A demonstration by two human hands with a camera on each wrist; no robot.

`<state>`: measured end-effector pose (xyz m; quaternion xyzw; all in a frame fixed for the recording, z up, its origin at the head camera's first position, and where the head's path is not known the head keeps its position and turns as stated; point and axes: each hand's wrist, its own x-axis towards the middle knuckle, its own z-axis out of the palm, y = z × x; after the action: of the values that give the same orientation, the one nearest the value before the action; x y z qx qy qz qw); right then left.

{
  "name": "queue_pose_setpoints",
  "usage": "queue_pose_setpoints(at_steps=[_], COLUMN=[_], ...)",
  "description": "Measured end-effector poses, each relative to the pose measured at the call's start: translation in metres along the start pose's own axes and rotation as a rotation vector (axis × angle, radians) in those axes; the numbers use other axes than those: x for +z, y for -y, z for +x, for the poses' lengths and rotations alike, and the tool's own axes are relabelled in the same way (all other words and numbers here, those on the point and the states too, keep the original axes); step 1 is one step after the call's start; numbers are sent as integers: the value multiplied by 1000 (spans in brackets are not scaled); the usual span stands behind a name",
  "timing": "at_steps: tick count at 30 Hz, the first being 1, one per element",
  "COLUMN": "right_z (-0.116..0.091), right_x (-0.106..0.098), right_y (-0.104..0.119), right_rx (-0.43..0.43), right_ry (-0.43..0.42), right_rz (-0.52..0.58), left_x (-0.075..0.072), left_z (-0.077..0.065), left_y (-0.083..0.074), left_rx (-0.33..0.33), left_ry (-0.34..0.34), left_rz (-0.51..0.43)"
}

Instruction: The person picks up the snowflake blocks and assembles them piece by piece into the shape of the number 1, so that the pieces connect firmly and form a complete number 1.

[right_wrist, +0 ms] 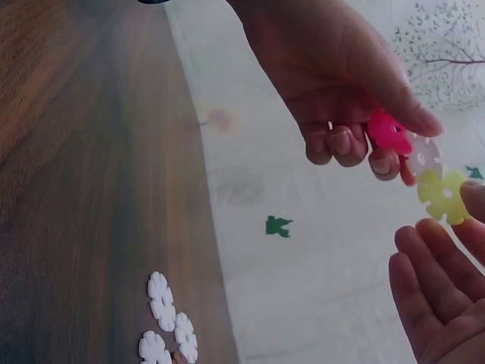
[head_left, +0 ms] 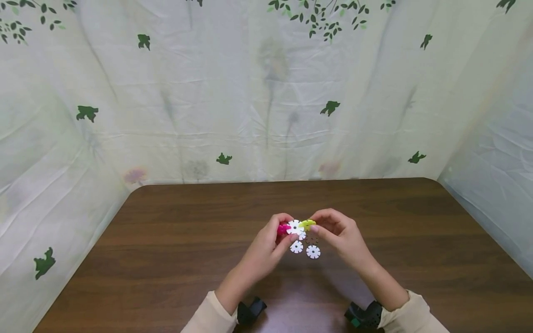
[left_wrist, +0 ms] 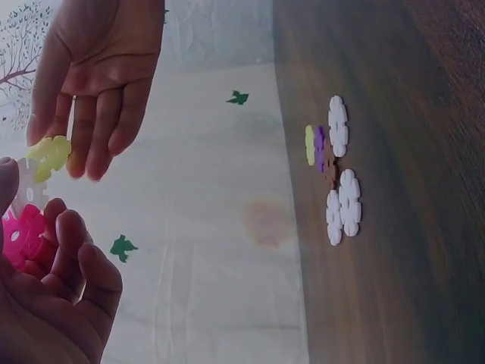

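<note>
Three small flower-shaped discs, joined or touching in a row, are hanging between two hands above the table: one pink disc (left_wrist: 29, 227), one white disc (head_left: 294, 227) in the middle, one yellow disc (head_left: 307, 225) at the far end. Each is showing a scalloped rim; holes are showing at the centres. The pink is looking vivid, the white plain, the yellow slightly lime; the yellow's edge is meeting the white's, though whether it is slotting in cannot be told. The left hand (head_left: 266, 247) is gripping the pink and white pieces, thumb lying over the front, fingers curling behind. The right hand (head_left: 343, 236) is pinching the yellow disc by its outer edge between thumb and fingertip, its other fingers extending loosely. On the table (head_left: 187, 259), apart from the held row, a loose group is lying flat: three white flowers (left_wrist: 349, 202), one brown flower (left_wrist: 330, 168), one purple flower (left_wrist: 319, 148), one pale yellow flower (left_wrist: 309, 144), all sitting close together. The table's straight back edge is running well beyond the hands, its corners rounding off; the side edges are lying well apart from both arms, wood stretching broadly left and right. A pale curtain (head_left: 233, 92) with green leaf prints is closing off the back and both sides.
</note>
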<state>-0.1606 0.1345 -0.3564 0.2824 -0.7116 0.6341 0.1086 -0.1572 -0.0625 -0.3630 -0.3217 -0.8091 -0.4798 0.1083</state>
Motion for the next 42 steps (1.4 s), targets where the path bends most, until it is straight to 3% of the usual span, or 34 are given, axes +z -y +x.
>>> queue_pose_setpoints(at_steps=[5,9,20,26,30,36,42], right_z=[-1,-1,-4,-5,-4,-4,-10], right_x=[-2,-2,5,10,9,3,-6], right_y=[-1,-3,-8,-9,-8,-7,-16], right_rx=[25,33,142,195,189,99,96], right_ry=[-1,23,86,107,101,83,55], right_rz=[-28,13,157,164,134,65,-155], left_x=[-2,-3,-3,-2,-2,-4,-8], left_z=[1,1,1,0,0,2,4], left_y=[0,-1,0,1,2,4,4], left_rx=[23,42,188,211,219,236,233], left_ry=[-42,-69,-76,-84,-89,-110,-136], left_rz=[37,40,69,75,87,92,113])
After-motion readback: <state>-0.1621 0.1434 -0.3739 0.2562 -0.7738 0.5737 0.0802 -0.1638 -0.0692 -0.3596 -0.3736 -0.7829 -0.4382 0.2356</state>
